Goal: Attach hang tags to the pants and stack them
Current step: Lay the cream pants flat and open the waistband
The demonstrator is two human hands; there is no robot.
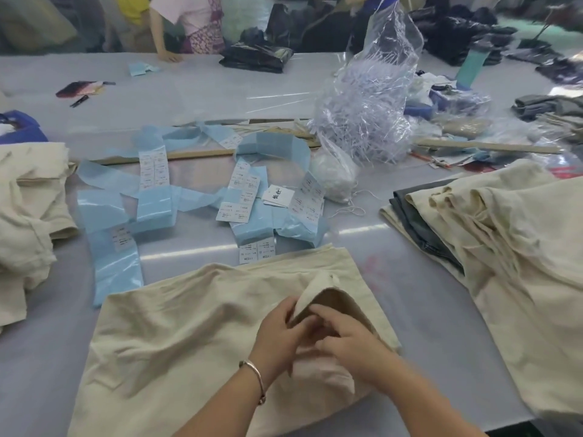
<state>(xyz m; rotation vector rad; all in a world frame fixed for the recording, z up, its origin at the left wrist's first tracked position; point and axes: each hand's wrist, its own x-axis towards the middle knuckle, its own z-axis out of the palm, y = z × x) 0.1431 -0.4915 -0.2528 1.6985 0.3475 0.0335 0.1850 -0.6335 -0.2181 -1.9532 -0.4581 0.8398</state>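
Note:
A cream pair of pants (176, 335) lies flat on the table in front of me. Its waistband flap (315, 291) is lifted and folded back. My left hand (279, 329) pinches the edge of that flap. My right hand (350, 339) has its fingers curled at the fabric just below the flap; whether a tag is in them is hidden. A small stack of white hang tags (277, 195) lies further back among blue label strips (157, 200). A stack of cream pants (504, 234) sits to the right.
A loose heap of cream pants (28, 209) lies at the left. A clear plastic bag of white fasteners (372, 115) stands behind the tags. Wooden sticks (485, 146), dark garments (255, 58) and a person's hand (170, 56) are at the far side.

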